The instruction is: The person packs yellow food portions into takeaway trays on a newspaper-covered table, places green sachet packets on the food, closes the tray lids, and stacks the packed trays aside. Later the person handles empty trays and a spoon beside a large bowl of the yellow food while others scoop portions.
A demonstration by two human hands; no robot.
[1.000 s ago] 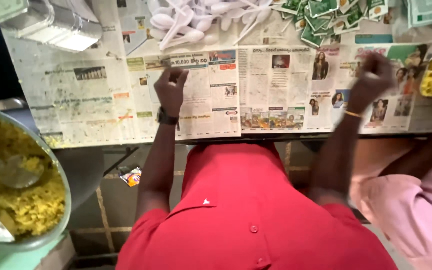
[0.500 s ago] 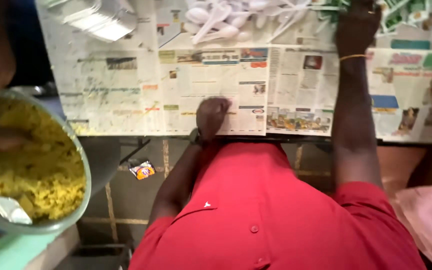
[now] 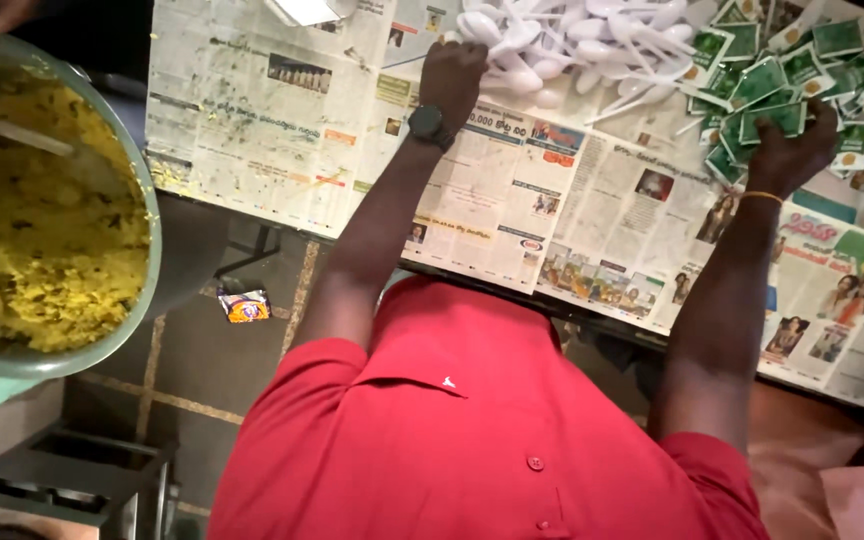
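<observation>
Both arms stretched out over the newspaper-covered table [image 3: 512,230], reaching into the two supplies at its far edge. Left hand [image 3: 455,72] at about 12 o'clock, knuckles up, fingers curled down onto the near edge of the heap of white plastic spoons [image 3: 572,40]; whether a spoon is actually pinched, cannot tell. Right hand [image 3: 790,150] at about 2 o'clock, fingers bent and pressed into the scatter of green sachets [image 3: 767,85], seemingly gathering one or more, though the grip itself stays hidden under the palm. Nothing yet lifted clear of either pile, so judged at the picking-up stage, with carrying and placing all left to do. Off at 9 o'clock, well apart from both hands, a big metal pot [image 3: 147,200] of yellow rice [image 3: 42,240], untouched.
</observation>
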